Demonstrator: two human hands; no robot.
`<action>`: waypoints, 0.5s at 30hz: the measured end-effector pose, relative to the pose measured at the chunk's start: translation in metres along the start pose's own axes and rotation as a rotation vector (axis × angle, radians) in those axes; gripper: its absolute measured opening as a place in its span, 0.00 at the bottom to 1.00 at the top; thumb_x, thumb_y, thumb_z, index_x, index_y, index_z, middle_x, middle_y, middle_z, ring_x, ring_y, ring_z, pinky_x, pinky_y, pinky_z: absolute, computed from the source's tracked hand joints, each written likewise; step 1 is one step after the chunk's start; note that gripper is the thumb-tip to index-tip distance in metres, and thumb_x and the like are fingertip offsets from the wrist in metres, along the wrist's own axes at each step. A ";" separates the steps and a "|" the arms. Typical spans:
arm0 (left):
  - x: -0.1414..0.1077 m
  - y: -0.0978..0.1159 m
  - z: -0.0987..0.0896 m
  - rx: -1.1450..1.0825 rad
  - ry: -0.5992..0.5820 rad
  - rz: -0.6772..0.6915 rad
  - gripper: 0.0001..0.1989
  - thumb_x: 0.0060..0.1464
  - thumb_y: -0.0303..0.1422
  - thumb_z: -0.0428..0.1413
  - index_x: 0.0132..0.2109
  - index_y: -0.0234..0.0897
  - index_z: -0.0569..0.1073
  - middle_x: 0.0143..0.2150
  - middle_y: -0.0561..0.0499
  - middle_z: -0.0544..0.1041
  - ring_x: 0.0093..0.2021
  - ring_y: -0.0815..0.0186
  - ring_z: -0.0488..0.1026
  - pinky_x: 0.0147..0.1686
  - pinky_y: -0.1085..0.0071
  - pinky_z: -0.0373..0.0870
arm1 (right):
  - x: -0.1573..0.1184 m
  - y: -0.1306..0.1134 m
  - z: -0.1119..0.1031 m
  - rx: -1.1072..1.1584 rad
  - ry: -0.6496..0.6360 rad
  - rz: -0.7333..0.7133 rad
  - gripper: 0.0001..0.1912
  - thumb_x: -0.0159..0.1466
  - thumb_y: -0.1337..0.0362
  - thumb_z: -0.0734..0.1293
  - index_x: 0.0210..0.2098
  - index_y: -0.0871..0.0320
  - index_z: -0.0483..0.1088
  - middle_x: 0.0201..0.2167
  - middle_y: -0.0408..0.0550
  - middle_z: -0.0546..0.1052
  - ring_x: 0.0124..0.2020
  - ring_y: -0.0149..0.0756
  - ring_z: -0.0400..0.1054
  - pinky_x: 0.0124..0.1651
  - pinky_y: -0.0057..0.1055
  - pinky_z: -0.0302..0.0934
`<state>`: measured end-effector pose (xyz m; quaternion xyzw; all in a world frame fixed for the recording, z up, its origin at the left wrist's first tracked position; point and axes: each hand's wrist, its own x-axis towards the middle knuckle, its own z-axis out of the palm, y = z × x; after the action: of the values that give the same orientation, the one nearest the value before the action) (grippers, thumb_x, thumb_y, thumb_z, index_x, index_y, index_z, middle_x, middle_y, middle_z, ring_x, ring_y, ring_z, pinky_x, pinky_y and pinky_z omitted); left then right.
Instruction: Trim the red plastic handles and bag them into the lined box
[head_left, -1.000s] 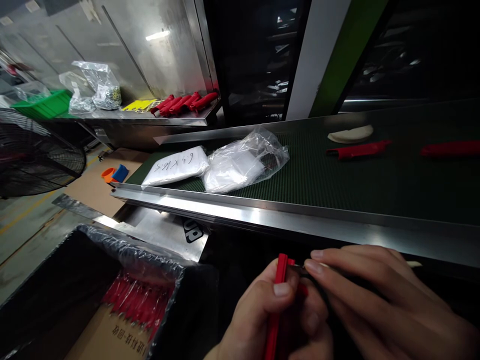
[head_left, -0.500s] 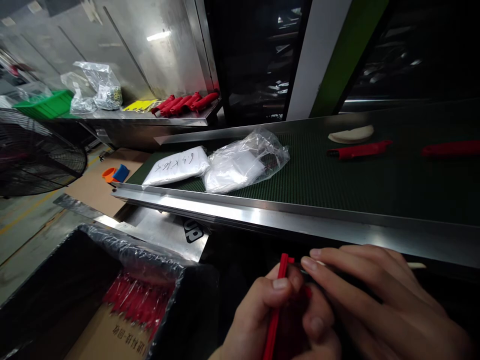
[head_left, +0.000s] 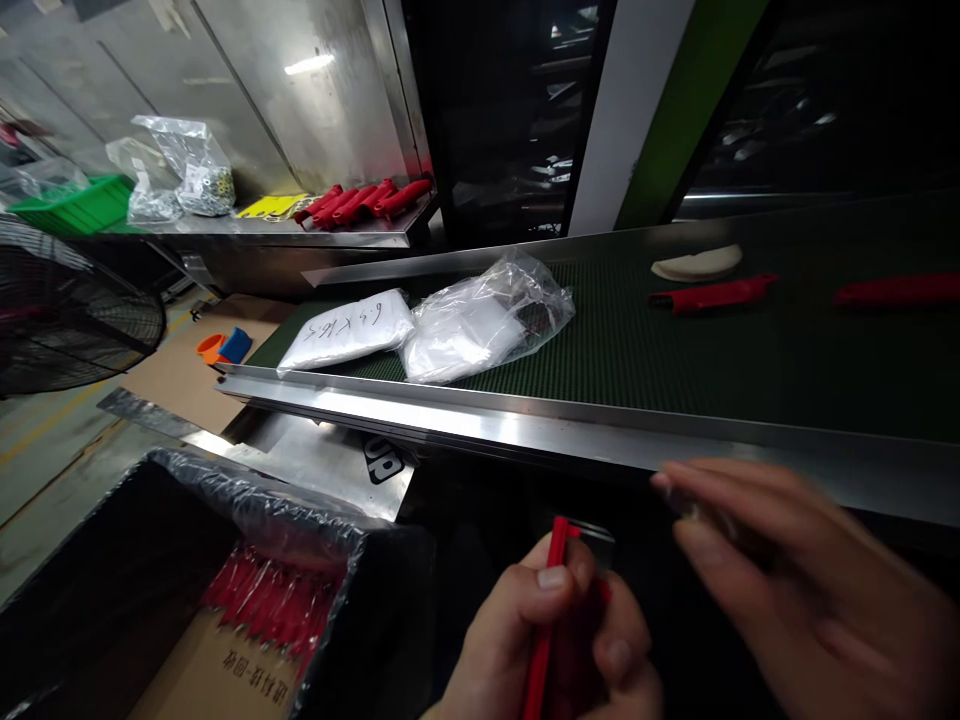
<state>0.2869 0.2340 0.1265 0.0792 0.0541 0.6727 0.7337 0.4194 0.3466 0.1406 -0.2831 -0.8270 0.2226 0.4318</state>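
L fingers (head_left: 553,582) wrapped round glossy-red, straight-edged pc (head_left: 544,640), silvery bit (head_left: 598,534) beside; R fingers (head_left: 712,552) blurred, can't tell grip.

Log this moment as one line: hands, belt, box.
left hand: gripping red part | right hand: apart from it, grip unclear | belt: two plastic packs, red pieces | box: red items

left hand (head_left: 506,625) — bare, thumbnail (head_left: 551,577) short | right hand (head_left: 821,590) — bare, partly blurred
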 end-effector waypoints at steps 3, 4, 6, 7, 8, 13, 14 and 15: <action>0.003 0.002 0.000 0.172 0.087 -0.015 0.08 0.58 0.39 0.53 0.38 0.39 0.67 0.27 0.54 0.66 0.19 0.76 0.60 0.20 0.81 0.55 | 0.007 -0.013 0.002 0.186 -0.315 0.111 0.14 0.66 0.62 0.65 0.52 0.47 0.68 0.44 0.40 0.75 0.40 0.26 0.72 0.37 0.17 0.67; 0.003 0.003 0.001 0.243 0.154 -0.027 0.10 0.56 0.39 0.56 0.39 0.38 0.67 0.26 0.53 0.67 0.22 0.75 0.61 0.23 0.81 0.56 | 0.011 -0.015 0.001 0.249 -0.396 0.162 0.11 0.67 0.61 0.64 0.49 0.46 0.69 0.41 0.39 0.75 0.37 0.25 0.72 0.34 0.16 0.67; 0.002 0.002 0.003 0.340 0.306 -0.061 0.15 0.51 0.39 0.61 0.40 0.35 0.68 0.27 0.52 0.67 0.26 0.75 0.63 0.27 0.81 0.56 | 0.018 -0.019 0.000 0.392 -0.533 0.308 0.06 0.68 0.60 0.62 0.40 0.48 0.71 0.34 0.38 0.75 0.33 0.25 0.71 0.32 0.17 0.65; 0.002 0.001 0.004 0.366 0.364 -0.080 0.17 0.49 0.39 0.62 0.41 0.34 0.67 0.27 0.53 0.67 0.26 0.75 0.62 0.27 0.81 0.56 | 0.021 -0.021 -0.001 0.453 -0.574 0.396 0.08 0.68 0.59 0.62 0.36 0.50 0.71 0.30 0.38 0.74 0.31 0.25 0.69 0.31 0.18 0.64; 0.002 -0.001 0.004 0.398 0.400 -0.106 0.17 0.49 0.39 0.62 0.40 0.35 0.66 0.27 0.54 0.66 0.24 0.76 0.62 0.26 0.81 0.55 | 0.023 -0.021 -0.001 0.498 -0.612 0.480 0.10 0.68 0.58 0.61 0.33 0.52 0.70 0.27 0.39 0.72 0.29 0.25 0.67 0.30 0.19 0.63; 0.008 -0.007 0.008 0.664 0.423 -0.128 0.16 0.56 0.45 0.56 0.37 0.39 0.61 0.21 0.59 0.63 0.17 0.76 0.56 0.18 0.80 0.52 | 0.010 -0.013 -0.007 0.548 -0.592 0.718 0.17 0.70 0.49 0.57 0.32 0.55 0.63 0.25 0.39 0.65 0.25 0.25 0.58 0.25 0.21 0.56; 0.011 -0.007 0.010 0.673 0.418 -0.119 0.16 0.56 0.45 0.56 0.37 0.38 0.61 0.21 0.59 0.63 0.17 0.76 0.55 0.17 0.80 0.53 | 0.005 -0.008 -0.010 0.545 -0.562 0.741 0.19 0.70 0.48 0.56 0.32 0.55 0.62 0.25 0.38 0.62 0.24 0.26 0.57 0.25 0.22 0.55; 0.013 -0.008 0.011 0.670 0.408 -0.119 0.16 0.56 0.45 0.56 0.36 0.38 0.61 0.21 0.59 0.63 0.17 0.77 0.55 0.17 0.81 0.53 | -0.001 -0.004 -0.013 0.541 -0.529 0.757 0.20 0.70 0.47 0.55 0.32 0.54 0.62 0.24 0.38 0.60 0.24 0.26 0.55 0.25 0.22 0.55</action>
<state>0.2978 0.2458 0.1365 0.1757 0.4196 0.5760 0.6792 0.4294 0.3448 0.1491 -0.3742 -0.6608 0.6318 0.1556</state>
